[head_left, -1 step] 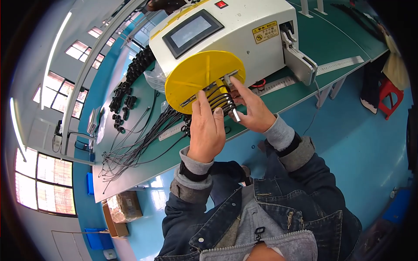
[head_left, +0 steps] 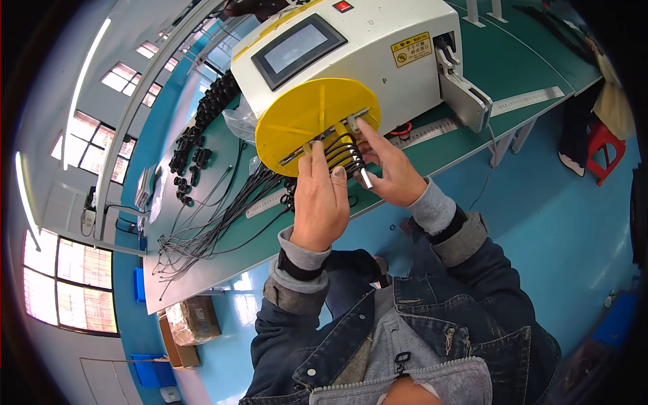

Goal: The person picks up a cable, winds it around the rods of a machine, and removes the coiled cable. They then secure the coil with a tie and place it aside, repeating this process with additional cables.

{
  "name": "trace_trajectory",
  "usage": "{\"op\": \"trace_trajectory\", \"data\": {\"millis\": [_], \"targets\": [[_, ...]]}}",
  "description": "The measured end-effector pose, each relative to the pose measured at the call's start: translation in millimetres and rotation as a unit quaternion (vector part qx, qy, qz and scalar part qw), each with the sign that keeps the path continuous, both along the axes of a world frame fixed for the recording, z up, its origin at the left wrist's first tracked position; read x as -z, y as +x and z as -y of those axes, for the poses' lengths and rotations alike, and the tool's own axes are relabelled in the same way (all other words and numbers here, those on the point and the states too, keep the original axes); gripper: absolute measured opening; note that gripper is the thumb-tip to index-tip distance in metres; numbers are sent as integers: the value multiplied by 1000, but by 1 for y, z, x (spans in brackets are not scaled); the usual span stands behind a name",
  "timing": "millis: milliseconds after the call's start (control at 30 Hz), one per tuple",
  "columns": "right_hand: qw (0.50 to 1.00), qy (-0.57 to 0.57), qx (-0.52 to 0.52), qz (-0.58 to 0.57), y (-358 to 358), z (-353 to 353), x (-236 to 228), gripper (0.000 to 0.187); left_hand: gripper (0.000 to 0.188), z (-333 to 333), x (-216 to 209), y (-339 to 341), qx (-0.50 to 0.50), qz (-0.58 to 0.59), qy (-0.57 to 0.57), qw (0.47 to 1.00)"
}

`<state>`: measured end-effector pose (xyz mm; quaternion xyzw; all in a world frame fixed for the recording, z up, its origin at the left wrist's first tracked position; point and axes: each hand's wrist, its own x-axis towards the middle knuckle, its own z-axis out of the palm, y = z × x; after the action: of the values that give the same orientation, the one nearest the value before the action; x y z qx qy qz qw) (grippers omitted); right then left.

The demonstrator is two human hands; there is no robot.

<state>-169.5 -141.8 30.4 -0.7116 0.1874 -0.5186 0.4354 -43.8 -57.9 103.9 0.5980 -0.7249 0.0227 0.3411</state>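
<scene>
A coil of black cable (head_left: pixel 343 157) is wound around the metal posts at the front of a yellow round disc (head_left: pixel 290 128) on a winding machine. My left hand (head_left: pixel 321 202) presses against the coil's left side, fingers stretched up toward the disc and thumb on the loops. On the other side my right hand (head_left: pixel 395 169) grips the coil, its index finger reaching up to a metal clamp (head_left: pixel 352 124) in the disc's slot. A bright post end (head_left: pixel 366 178) sticks out between the hands. Some right fingers are hidden behind the coil.
The white machine body (head_left: pixel 405 88) with its screen (head_left: pixel 299 52) stands on a green table (head_left: pixel 223 229). Left of the disc lie loose black cables (head_left: pixel 202 233) and bundled cable coils (head_left: pixel 189 148). A steel ruler (head_left: pixel 526 101) and a red stool (head_left: pixel 605 154) are at the right.
</scene>
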Motion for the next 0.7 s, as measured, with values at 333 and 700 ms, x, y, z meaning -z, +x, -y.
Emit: {"op": "trace_trajectory", "data": {"millis": [333, 700], "targets": [[981, -78, 177, 35, 22, -33, -5, 43, 22, 1, -14, -7, -7, 73, 57, 996], [990, 28, 137, -18, 18, -43, -6, 19, 19, -11, -18, -16, -6, 107, 88, 990]]}}
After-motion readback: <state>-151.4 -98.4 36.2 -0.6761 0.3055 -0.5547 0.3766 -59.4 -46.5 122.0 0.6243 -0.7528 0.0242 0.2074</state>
